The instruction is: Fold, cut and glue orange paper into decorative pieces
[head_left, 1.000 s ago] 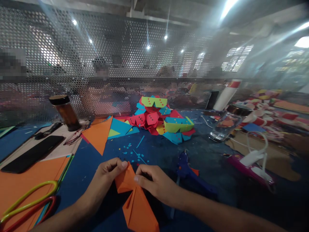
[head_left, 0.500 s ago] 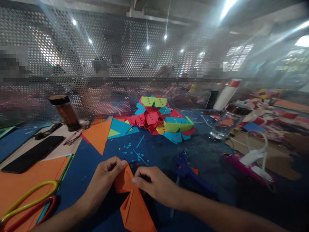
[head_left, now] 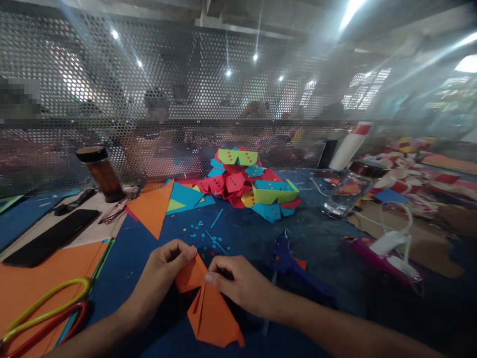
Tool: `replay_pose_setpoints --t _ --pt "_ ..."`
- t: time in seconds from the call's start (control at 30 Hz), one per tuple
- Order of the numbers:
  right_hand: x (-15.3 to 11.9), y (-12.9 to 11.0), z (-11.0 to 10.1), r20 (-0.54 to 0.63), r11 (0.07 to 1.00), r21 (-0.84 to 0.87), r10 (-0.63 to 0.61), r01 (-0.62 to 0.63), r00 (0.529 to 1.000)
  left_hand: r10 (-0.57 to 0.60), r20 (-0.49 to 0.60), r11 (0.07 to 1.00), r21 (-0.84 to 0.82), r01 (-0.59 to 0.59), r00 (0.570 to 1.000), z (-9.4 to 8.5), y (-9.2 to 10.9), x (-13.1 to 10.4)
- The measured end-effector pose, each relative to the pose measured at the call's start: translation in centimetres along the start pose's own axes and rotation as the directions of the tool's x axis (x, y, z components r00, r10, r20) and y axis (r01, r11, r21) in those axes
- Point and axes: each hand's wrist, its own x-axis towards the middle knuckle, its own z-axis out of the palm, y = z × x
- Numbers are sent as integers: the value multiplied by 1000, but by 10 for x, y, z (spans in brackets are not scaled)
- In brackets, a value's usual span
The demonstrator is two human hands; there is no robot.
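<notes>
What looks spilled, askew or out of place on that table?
Small blue paper scraps and thin strips lie scattered on the table beyond the folded orange paper, like loose cuttings. The clear jar and brown jar seem to lean outward, possibly just lens distortion.

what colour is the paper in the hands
The paper is orange; the head view shows it.

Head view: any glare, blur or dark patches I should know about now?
Head view: ceiling lights throw streaks of glare near the top; head view: everything behind the mesh screen looks hazy; head view: the held orange paper reads clearly, with dark shadow beside it on the blue table.
</notes>
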Motion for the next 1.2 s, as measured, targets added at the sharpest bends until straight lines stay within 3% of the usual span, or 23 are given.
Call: replay_pose_setpoints --t 0.6,1.2 --pt "4 5 -2 -17 991 132 -5 7 1000 -69 41 991 -110 73 997 1 2 1" --pt "7 9 -2 -13 986 167 -8 10 1000 -45 29 997 -66 47 999 -2 -5 1"
